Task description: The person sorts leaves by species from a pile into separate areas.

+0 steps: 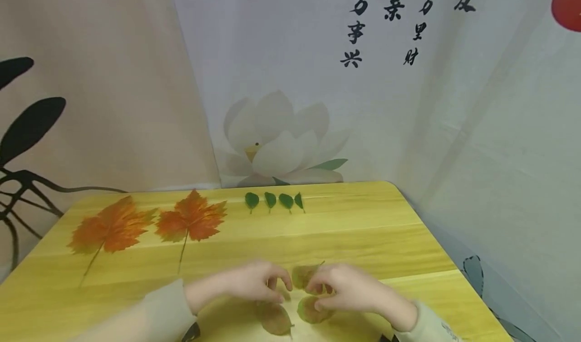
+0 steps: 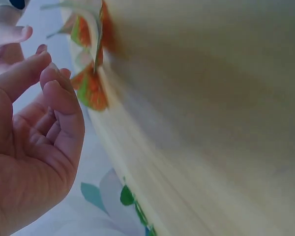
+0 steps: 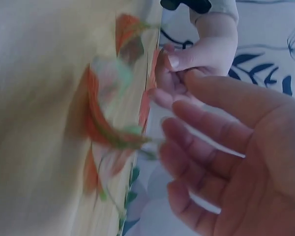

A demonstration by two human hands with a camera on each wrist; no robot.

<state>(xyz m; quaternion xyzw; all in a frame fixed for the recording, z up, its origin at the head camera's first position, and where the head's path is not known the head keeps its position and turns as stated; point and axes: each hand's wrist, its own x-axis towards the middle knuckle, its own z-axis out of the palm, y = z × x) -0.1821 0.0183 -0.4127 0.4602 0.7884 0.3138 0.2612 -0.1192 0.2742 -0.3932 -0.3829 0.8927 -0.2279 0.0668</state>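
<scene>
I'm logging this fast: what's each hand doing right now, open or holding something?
Left hand: open, loosely curled, holding nothing.
Right hand: open, holding nothing; whether it touches the leaves beneath can't be told.

The table (image 1: pixel 372 231) has a yellow top with a pale, striped wood grain. A row of small green leaves (image 1: pixel 271 200), four in all, lies on it; the table's far edge runs just behind that row. Left of the row lie two big orange leaves (image 1: pixel 192 216), long-stemmed and jagged. Nearer than the row are at least three round leaves (image 1: pixel 274 321), brownish green; partial covering there makes the count uncertain.
</scene>
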